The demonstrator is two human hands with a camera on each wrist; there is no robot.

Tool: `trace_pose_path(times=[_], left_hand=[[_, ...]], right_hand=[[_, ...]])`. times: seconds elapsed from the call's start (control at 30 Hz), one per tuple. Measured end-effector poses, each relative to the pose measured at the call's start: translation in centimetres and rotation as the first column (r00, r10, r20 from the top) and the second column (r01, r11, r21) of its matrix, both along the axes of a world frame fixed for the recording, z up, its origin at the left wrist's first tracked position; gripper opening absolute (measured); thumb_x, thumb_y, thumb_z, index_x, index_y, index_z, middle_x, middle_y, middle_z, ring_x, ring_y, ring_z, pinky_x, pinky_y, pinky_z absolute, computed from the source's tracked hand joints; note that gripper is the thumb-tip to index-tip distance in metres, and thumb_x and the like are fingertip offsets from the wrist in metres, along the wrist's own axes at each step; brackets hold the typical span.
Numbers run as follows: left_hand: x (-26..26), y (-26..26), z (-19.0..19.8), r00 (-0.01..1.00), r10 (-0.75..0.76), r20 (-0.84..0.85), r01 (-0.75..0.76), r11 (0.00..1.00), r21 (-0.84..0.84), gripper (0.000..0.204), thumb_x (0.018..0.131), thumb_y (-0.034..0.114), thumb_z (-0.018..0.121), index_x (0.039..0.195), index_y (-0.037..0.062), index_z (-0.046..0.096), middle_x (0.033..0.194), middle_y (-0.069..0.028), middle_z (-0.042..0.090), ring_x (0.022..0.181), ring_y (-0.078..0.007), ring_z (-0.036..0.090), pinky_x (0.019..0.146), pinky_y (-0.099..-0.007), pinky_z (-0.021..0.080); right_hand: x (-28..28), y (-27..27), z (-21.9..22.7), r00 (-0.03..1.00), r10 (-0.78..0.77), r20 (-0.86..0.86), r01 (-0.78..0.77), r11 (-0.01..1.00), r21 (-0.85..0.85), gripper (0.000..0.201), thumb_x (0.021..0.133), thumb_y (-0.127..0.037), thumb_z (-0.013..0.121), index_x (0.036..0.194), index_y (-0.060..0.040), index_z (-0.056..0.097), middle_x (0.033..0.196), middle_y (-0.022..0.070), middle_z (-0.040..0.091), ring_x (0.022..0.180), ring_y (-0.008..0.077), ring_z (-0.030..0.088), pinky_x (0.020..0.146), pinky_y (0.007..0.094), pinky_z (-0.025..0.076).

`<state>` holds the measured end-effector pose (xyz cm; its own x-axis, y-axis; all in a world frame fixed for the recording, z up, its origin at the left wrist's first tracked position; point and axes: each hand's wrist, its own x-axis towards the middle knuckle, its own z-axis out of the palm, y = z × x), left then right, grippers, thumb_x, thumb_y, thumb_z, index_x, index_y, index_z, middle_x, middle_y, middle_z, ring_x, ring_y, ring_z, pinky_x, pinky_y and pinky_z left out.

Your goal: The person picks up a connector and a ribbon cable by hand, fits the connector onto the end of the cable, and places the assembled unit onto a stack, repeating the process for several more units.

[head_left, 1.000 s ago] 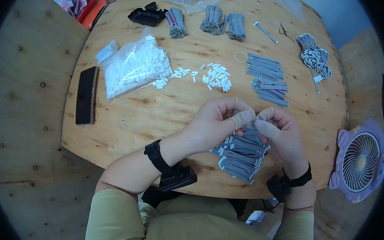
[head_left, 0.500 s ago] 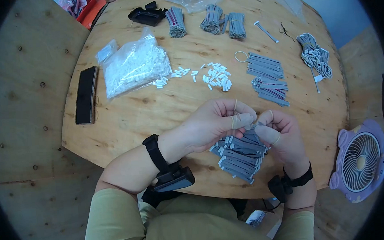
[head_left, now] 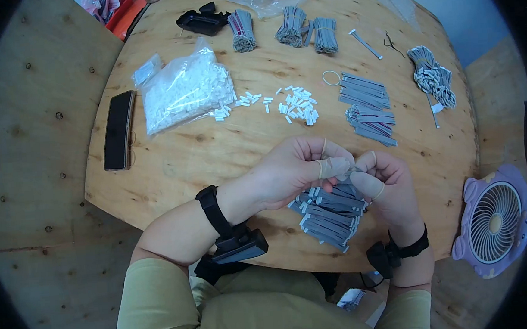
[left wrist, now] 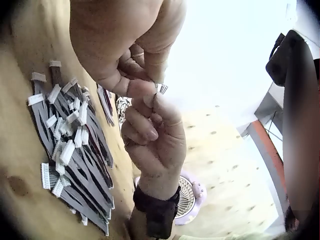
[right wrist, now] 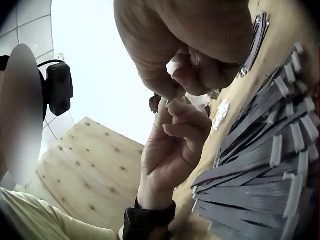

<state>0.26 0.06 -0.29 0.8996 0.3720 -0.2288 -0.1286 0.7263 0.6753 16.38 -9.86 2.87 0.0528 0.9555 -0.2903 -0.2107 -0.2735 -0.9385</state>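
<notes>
My left hand (head_left: 297,168) and right hand (head_left: 388,178) meet fingertip to fingertip over the table's front part. Pale finger cots cover the thumbs and forefingers. Between the pinching tips is a small piece of ribbon cable, mostly hidden; its thin wire ends (left wrist: 163,89) poke out in the left wrist view. Which part each hand pinches I cannot tell. Just below the hands lies a heap of grey ribbon cables (head_left: 333,214) with white connectors (left wrist: 67,150) on their ends.
Loose white connectors (head_left: 298,107) lie beyond the hands, beside a clear bag (head_left: 186,91) full of them. A phone (head_left: 119,131) is at left. Flat cable stacks (head_left: 364,92), tied bundles (head_left: 325,35) and a coiled bundle (head_left: 430,73) sit farther back. A purple fan (head_left: 494,221) stands at right.
My left wrist has turned a little and its strap sits slightly higher. The left thumb has edged right, closer to the right fingertips. My right hand has barely shifted; the table's contents look the same.
</notes>
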Motion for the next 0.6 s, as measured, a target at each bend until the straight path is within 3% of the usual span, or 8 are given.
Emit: trace_pose_path(times=[0.23, 0.6], left_hand=[[-0.17, 0.16, 0.20, 1.000, 0.014, 0.000, -0.014, 0.992, 0.123, 0.020, 0.077, 0.005, 0.059, 0.096, -0.0006, 0.058, 0.087, -0.0071, 0.061, 0.075, -0.0100, 0.058, 0.065, -0.0212, 0.048], [-0.20, 0.12, 0.13, 0.998, 0.061, -0.004, -0.055, 0.934, 0.354, 0.018, 0.078, 0.006, 0.060, 0.094, -0.0001, 0.058, 0.085, -0.0058, 0.061, 0.073, -0.0084, 0.057, 0.064, -0.0216, 0.049]], right_hand=[[0.13, 0.03, -0.17, 1.000, -0.005, 0.030, 0.004, 1.000, 0.015, 0.006, 0.077, -0.006, 0.059, 0.079, -0.0018, 0.055, 0.071, 0.0002, 0.058, 0.062, 0.0033, 0.052, 0.056, 0.0167, 0.041], [-0.20, -0.05, -0.26, 1.000, -0.021, 0.022, 0.020, 1.000, 0.020, 0.005, 0.078, -0.005, 0.058, 0.080, -0.0013, 0.055, 0.072, 0.0004, 0.057, 0.062, 0.0035, 0.052, 0.057, 0.0175, 0.042]])
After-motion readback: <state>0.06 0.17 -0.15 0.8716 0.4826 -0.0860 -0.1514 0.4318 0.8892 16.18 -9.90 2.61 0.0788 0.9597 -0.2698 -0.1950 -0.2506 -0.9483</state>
